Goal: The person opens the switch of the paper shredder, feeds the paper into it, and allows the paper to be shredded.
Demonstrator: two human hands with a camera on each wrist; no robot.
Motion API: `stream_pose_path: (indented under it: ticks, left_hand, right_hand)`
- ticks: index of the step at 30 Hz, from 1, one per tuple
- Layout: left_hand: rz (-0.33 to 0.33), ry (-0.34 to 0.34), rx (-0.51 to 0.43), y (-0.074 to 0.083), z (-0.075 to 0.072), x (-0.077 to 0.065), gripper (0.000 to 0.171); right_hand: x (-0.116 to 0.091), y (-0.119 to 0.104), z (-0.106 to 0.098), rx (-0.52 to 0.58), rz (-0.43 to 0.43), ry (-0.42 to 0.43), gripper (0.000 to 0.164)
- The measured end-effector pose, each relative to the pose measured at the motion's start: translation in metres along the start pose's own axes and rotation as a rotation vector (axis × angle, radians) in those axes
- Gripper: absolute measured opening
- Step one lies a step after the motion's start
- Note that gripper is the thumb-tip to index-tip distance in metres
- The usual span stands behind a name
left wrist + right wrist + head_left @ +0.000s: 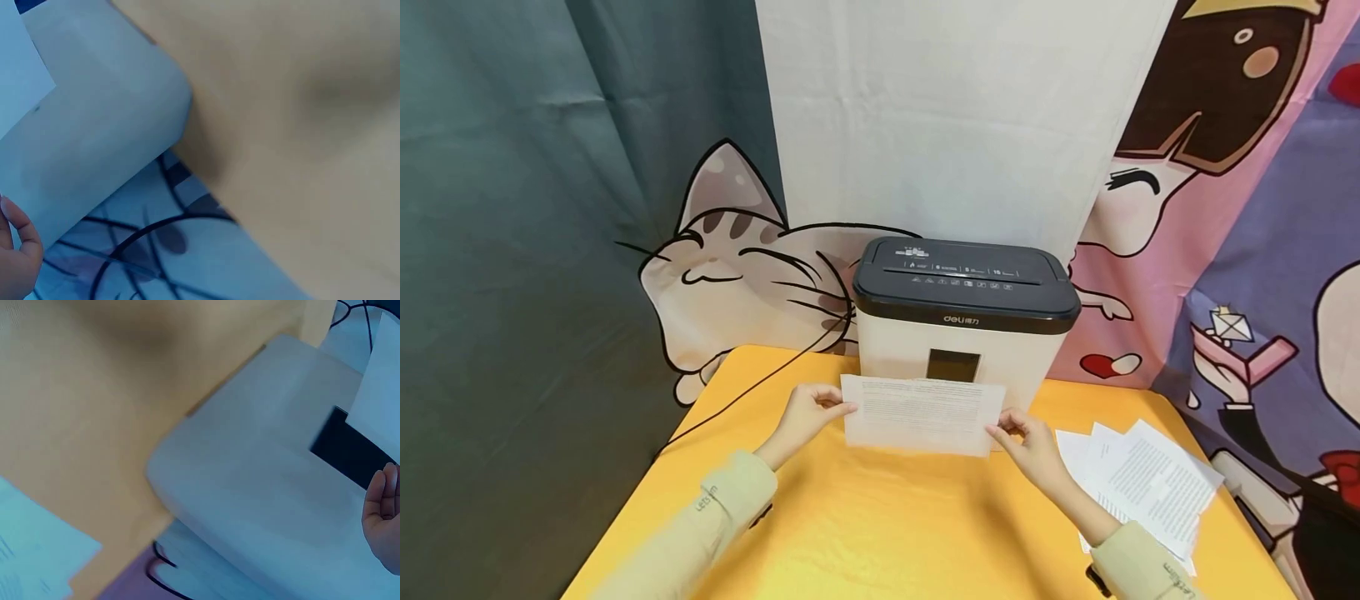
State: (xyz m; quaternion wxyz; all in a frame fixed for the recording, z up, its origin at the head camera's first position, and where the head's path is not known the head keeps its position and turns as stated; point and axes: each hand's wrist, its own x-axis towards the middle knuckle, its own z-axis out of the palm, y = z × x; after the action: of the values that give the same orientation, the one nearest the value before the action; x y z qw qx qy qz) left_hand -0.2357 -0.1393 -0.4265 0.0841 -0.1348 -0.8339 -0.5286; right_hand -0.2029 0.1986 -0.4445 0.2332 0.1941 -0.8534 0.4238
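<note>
A printed sheet of paper [921, 417] is stretched sideways between the two hands, in front of a paper shredder [895, 346] with a dark top and white body. My left hand [808, 414] pinches the sheet's left edge between thumb and fingers. At the opposite edge, my right hand [1026, 442] pinches it the same way. In the left wrist view, part of the left hand [19, 250] shows at the lower left, near the paper [19, 75]. The right wrist view has the right hand [384, 519] in front of the shredder's dark window [350, 450].
Several printed sheets [1157, 475] lie loosely piled on the right of the yellow table [865, 525]. A black cord [737, 398] runs from the shredder over the table's left side. Cartoon-printed curtains [955, 117] hang close behind.
</note>
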Motion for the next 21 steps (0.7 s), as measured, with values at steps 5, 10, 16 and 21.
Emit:
stream_pose_path:
  ticks: [5,10,16,21]
  left_hand:
    - [0.056,-0.024,0.029,0.019,-0.014,0.008,0.012]
    - [0.081,-0.048,0.065,0.037,-0.025,0.012,0.012]
    - [0.143,-0.063,0.110,0.057,-0.034,0.017,0.013]
    - [0.198,-0.081,0.124,0.072,-0.037,0.025,0.016]
  right_hand:
    - [0.015,-0.016,-0.015,-0.047,0.016,-0.037,0.013]
    - [0.025,-0.033,-0.028,-0.072,0.040,-0.078,0.012]
    - [0.036,-0.048,-0.046,-0.112,0.012,-0.078,0.012]
    - [0.048,-0.054,-0.060,-0.139,-0.023,-0.051,0.014]
